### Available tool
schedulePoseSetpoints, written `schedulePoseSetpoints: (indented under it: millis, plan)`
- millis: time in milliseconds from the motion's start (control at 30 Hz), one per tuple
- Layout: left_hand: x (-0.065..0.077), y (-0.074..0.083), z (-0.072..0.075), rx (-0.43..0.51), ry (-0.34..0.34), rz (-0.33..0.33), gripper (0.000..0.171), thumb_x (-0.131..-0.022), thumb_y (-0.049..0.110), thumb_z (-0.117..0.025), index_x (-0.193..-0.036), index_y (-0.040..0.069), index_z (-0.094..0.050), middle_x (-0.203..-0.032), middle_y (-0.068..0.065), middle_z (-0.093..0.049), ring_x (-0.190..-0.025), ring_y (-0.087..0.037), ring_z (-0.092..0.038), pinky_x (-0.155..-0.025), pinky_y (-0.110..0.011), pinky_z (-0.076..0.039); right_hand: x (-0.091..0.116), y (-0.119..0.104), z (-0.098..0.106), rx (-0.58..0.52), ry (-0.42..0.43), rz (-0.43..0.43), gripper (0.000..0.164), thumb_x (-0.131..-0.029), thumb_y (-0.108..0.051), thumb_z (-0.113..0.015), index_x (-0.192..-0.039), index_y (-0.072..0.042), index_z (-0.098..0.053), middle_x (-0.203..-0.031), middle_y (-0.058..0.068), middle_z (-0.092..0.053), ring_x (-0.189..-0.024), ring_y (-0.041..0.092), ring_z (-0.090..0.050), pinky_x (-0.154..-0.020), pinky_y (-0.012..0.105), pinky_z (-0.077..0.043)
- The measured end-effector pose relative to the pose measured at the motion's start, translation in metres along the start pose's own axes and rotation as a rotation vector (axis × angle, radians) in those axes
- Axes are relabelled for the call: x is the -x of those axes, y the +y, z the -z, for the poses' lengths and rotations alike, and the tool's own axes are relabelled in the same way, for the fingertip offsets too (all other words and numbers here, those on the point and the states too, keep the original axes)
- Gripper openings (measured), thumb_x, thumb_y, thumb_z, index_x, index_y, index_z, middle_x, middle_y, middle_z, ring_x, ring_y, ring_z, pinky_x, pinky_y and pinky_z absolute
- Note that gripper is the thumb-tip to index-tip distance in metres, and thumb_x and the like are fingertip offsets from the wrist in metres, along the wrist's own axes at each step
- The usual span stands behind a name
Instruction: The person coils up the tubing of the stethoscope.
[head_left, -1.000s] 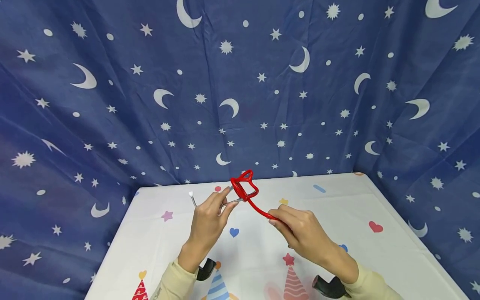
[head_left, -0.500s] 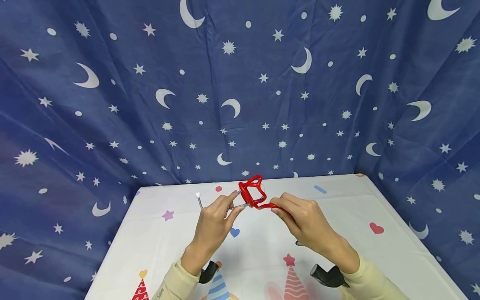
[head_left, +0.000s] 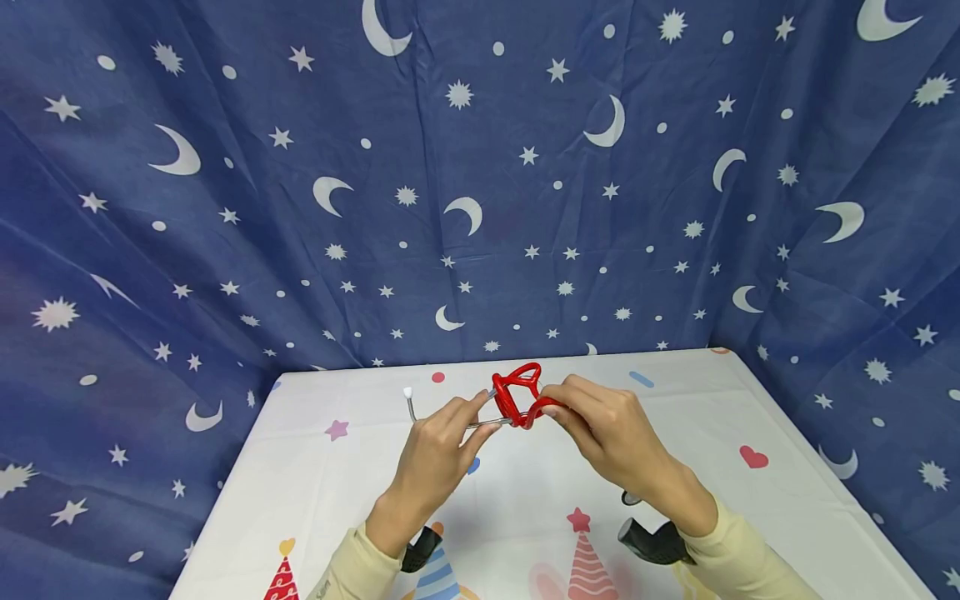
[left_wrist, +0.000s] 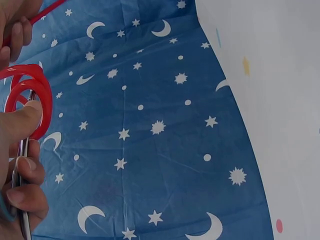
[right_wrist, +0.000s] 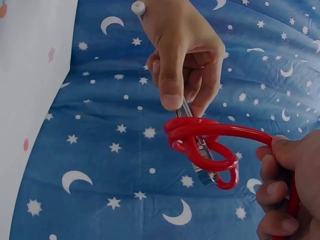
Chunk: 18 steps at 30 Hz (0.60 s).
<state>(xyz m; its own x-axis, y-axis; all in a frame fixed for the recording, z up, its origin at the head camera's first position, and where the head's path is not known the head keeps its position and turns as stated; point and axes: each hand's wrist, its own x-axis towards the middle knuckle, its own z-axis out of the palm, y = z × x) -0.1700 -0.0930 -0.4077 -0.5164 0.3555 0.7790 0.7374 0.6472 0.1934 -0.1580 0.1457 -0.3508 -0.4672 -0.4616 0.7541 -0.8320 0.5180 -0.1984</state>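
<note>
A stethoscope with red tubing (head_left: 507, 405) is held up over the table between both hands. My left hand (head_left: 435, 454) pinches its metal ear tubes (right_wrist: 187, 107) between thumb and fingers, and a white ear tip (head_left: 408, 392) sticks out past that hand. The tubing is looped around the far part of the metal tubes, as the right wrist view shows. My right hand (head_left: 611, 437) grips the free run of tubing between thumb and curled fingers, close beside the loops. Below that hand a small round metal-rimmed piece (head_left: 632, 498) shows, partly hidden by the wrist.
The table (head_left: 360, 492) wears a white cloth printed with hearts, stars and party hats. A blue curtain (head_left: 480, 167) with moons and stars stands behind and at both sides. Black devices (head_left: 651, 542) are strapped at both wrists.
The left hand and the looped stethoscope have shifted right and slightly down. My right hand has risen a little; the tubing between hands, earlier a long slope, is now a short bend.
</note>
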Motion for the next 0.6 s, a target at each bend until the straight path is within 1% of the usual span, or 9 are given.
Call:
schedulePoseSetpoints:
  millis: [100, 233, 333, 467, 600]
  plan:
    - [0.0001, 0.0018, -0.0009, 0.003, 0.0, -0.032, 0.045, -0.078, 0.019, -0.082, -0.118, 0.005, -0.068, -0.082, 0.001, -0.067, -0.068, -0.008, -0.067, -0.059, -0.016, -0.053, -0.0005, 0.0011, 0.0003, 0.002, 0.009, -0.008, 0.007, -0.093, -0.017, -0.067, -0.098, -0.013, -0.07, -0.074, -0.009, -0.058, -0.057, 0.0, -0.041, -0.053, 0.008, -0.031]
    - [0.0005, 0.0039, -0.0015, 0.001, -0.003, -0.065, 0.044, -0.079, 0.02, -0.082, -0.117, 0.004, -0.068, -0.082, 0.001, -0.067, -0.066, -0.008, -0.066, -0.057, -0.016, -0.051, -0.0008, 0.0029, 0.0004, 0.001, 0.016, -0.005, 0.013, -0.097, -0.022, -0.063, -0.098, -0.012, -0.07, -0.076, -0.009, -0.06, -0.061, 0.001, -0.045, -0.055, 0.009, -0.033]
    - [0.0008, 0.0055, -0.0014, -0.01, -0.016, -0.082, 0.043, -0.08, 0.02, -0.081, -0.118, 0.005, -0.069, -0.082, 0.002, -0.066, -0.063, -0.007, -0.061, -0.055, -0.015, -0.049, -0.0011, 0.0043, 0.0007, -0.001, 0.02, -0.003, 0.017, -0.097, -0.024, -0.062, -0.099, -0.011, -0.071, -0.078, -0.007, -0.062, -0.066, 0.003, -0.049, -0.057, 0.01, -0.036]
    - [0.0005, 0.008, -0.001, -0.037, -0.034, -0.105, 0.04, -0.082, 0.022, -0.079, -0.118, 0.006, -0.069, -0.081, 0.003, -0.064, -0.059, -0.004, -0.054, -0.054, -0.014, -0.047, -0.0022, 0.0055, 0.0016, -0.003, 0.014, -0.02, 0.013, -0.094, -0.023, -0.067, -0.098, -0.011, -0.072, -0.081, -0.006, -0.063, -0.072, 0.006, -0.052, -0.06, 0.012, -0.038]
    - [0.0009, 0.0098, -0.0013, -0.048, -0.038, -0.141, 0.039, -0.084, 0.023, -0.078, -0.118, 0.007, -0.069, -0.08, 0.003, -0.063, -0.058, -0.004, -0.053, -0.053, -0.014, -0.046, -0.0024, 0.0063, 0.0022, -0.025, 0.003, -0.043, 0.01, -0.089, -0.02, -0.072, -0.096, -0.013, -0.072, -0.084, -0.007, -0.065, -0.074, 0.006, -0.054, -0.059, 0.013, -0.04]
